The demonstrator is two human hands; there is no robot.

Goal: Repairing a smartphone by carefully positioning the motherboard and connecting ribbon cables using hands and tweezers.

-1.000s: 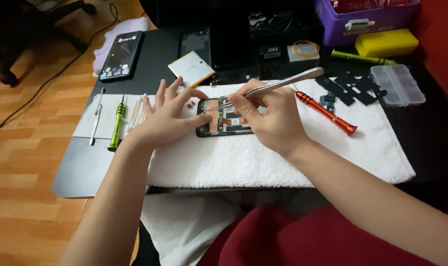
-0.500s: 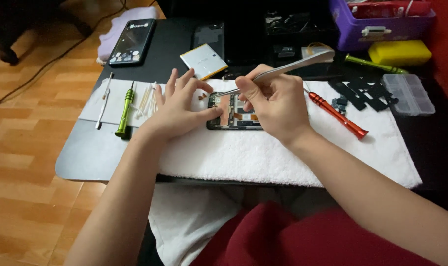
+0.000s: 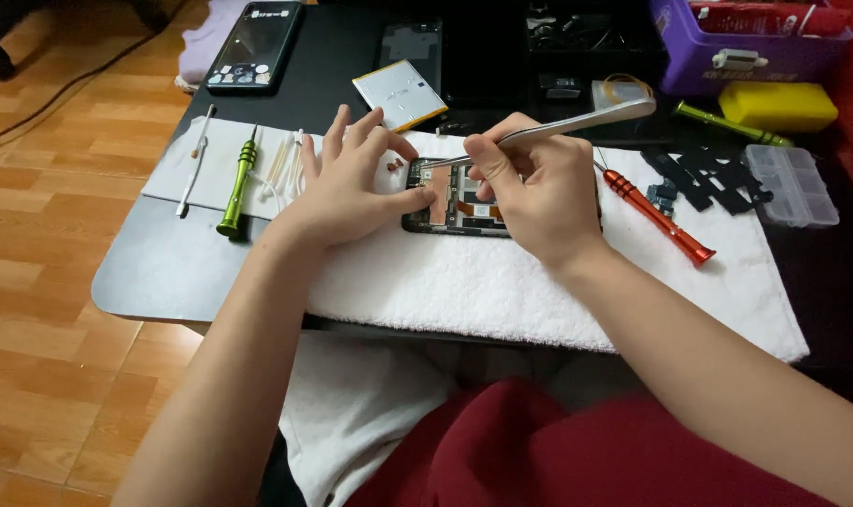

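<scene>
An opened phone (image 3: pixel 455 202) with bare circuit boards lies on a white towel (image 3: pixel 558 282). My left hand (image 3: pixel 351 183) rests on its left end, thumb pressed on the edge, fingers spread. My right hand (image 3: pixel 530 192) covers the phone's right part and pinches metal tweezers (image 3: pixel 548 127). Their tips reach down to the phone's upper left corner, close to my left fingers. Tiny reddish screws (image 3: pixel 395 164) lie on the towel just past that corner.
A red screwdriver (image 3: pixel 658 216) and black phone parts (image 3: pixel 699 178) lie right of my hands, beside a clear parts box (image 3: pixel 791 185). A green screwdriver (image 3: pixel 239 183) and cotton swabs lie left. Behind: a battery (image 3: pixel 400 94), another phone (image 3: pixel 255 45), a purple bin (image 3: pixel 755 47), a yellow block (image 3: pixel 778 105).
The view has shifted a little. My hands stay on the phone, and the tweezers tips have edged left toward its upper left corner.
</scene>
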